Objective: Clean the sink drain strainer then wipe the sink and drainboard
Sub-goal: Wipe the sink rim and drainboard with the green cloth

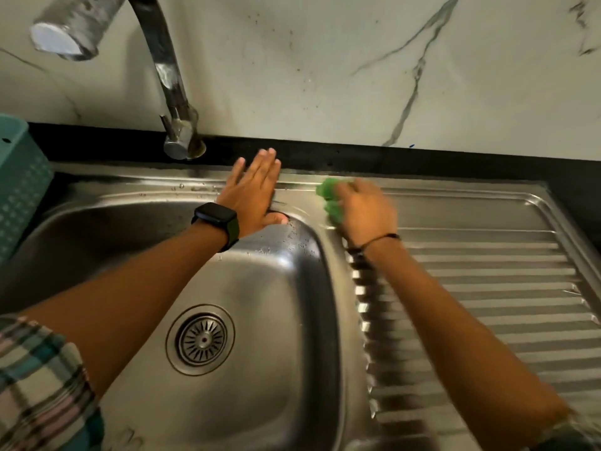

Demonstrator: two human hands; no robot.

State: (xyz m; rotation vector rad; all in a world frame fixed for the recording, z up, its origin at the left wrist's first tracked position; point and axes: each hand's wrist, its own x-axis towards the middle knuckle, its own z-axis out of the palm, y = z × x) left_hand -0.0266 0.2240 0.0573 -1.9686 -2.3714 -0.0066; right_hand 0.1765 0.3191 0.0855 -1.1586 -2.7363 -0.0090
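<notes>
Nearest the lens: plaid sleeve (42, 385) at lower left, with both forearms reaching forward over a stainless sink (260, 320). Seated in the drain at the bowl's floor: drain strainer (200, 340), free of visible debris, so judged already cleaned. Step in hand: wiping, now at the back ledge where the bowl meets the ribbed drainboard (487, 271). Left hand (252, 193): flat, fingers straight and slightly spread, palm pressed on the back rim of the sink, thumb hooked over the bowl's inner edge; nothing held, apparently bracing. Right hand (364, 209): fingers curled down over a green scrub pad (330, 200), pad pressed against the steel just right of the bowl's rear corner; motion blur here leaves the exact finger placement uncertain. Water droplets scattered on the rim and the bowl's right wall. Next move, as judged: strokes along the drainboard ribs toward the near edge, following the grooves, then a pass over the bowl walls and around the strainer flange, with steady downward pressure throughout. Also present: curved tap (169, 76) rising at upper left, teal basket (19, 183) at the left margin, veined marble-look backsplash (357, 66), dark wristwatch (216, 222) on the left wrist. No brand, label or legible writing anywhere in view.
</notes>
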